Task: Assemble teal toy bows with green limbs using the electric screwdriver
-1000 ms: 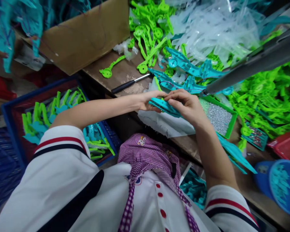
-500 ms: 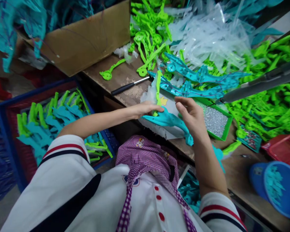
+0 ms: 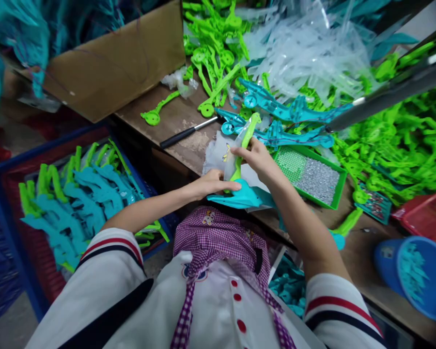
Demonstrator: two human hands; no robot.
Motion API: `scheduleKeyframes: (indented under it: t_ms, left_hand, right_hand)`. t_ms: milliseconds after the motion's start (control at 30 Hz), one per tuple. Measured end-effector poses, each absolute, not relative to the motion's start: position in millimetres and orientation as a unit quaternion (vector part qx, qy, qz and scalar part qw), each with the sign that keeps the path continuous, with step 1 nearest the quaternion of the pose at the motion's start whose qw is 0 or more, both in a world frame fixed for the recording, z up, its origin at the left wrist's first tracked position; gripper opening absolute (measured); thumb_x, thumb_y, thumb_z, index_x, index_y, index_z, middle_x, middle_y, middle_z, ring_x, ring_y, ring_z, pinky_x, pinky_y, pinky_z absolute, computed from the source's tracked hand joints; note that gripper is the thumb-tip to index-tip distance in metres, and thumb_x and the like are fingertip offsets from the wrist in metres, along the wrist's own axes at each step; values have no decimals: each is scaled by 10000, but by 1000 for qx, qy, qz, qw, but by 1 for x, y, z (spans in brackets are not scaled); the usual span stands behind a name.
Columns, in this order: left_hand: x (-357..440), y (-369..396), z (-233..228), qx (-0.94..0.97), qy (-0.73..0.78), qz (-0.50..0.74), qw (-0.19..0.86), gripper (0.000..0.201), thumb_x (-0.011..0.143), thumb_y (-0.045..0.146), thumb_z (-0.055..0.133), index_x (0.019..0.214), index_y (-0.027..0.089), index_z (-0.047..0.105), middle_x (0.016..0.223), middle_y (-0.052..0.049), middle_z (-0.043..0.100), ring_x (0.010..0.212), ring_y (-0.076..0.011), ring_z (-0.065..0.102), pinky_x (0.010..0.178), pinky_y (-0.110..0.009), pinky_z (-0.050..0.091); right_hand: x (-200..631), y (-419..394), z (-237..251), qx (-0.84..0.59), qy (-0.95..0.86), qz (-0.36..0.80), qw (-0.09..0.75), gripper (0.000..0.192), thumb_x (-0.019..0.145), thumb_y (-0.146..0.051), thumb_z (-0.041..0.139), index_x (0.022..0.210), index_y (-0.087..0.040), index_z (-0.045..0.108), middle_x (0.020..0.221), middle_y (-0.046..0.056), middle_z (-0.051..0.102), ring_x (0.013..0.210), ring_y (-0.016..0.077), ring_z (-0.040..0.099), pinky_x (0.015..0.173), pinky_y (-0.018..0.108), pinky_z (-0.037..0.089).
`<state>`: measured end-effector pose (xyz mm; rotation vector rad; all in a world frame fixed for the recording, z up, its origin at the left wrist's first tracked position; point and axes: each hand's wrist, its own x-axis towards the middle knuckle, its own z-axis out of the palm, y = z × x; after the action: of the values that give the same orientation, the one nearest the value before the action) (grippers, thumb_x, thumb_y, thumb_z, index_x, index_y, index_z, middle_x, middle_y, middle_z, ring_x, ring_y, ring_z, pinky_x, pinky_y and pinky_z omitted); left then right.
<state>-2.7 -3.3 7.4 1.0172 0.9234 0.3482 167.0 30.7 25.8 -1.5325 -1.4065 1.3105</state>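
A worn wooden workbench point(image 3: 174, 118) stands above a grey floor point(image 3: 7, 334), evenly lit.

The scene is viewed from one head-worn camera, aimed steeply forward and down, close above the workbench point(image 3: 174, 121) edge and both forearms

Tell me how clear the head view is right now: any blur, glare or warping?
Head view: the hands, right hand and left hand, look fairly sharp; the cardboard box and top-left corner smear; the clear bags glare white; the metal bar is soft; edges bend, wide-angle.
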Motion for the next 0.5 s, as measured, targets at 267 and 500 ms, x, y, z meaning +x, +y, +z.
scheduleKeyframes:
  t_ms: [267, 500]
  left_hand:
    - [8, -9, -6, 435, 419, 199, 772, 259, 689, 284, 842, 850, 118, 726, 751, -36, 717, 654, -136, 621, 612, -241, 495]
    - [4, -9, -14, 471, 374, 266, 753, 391, 657, 300, 872, 999, 149, 758, 931, -92, 771, 904, -221, 715, 822, -299, 553]
  right_hand:
    - [166, 31, 32, -529, -685, 450, 219, 356, 853, -515, 650, 957, -188, 555, 861, 15, 565, 783, 171, 499, 707, 327, 461]
    - [197, -18, 42, -584, -716, 323, 205, 466, 959, -513, 541, 1330, -233, 574, 1222, 116, 694, 1058, 271, 671, 935, 466, 528]
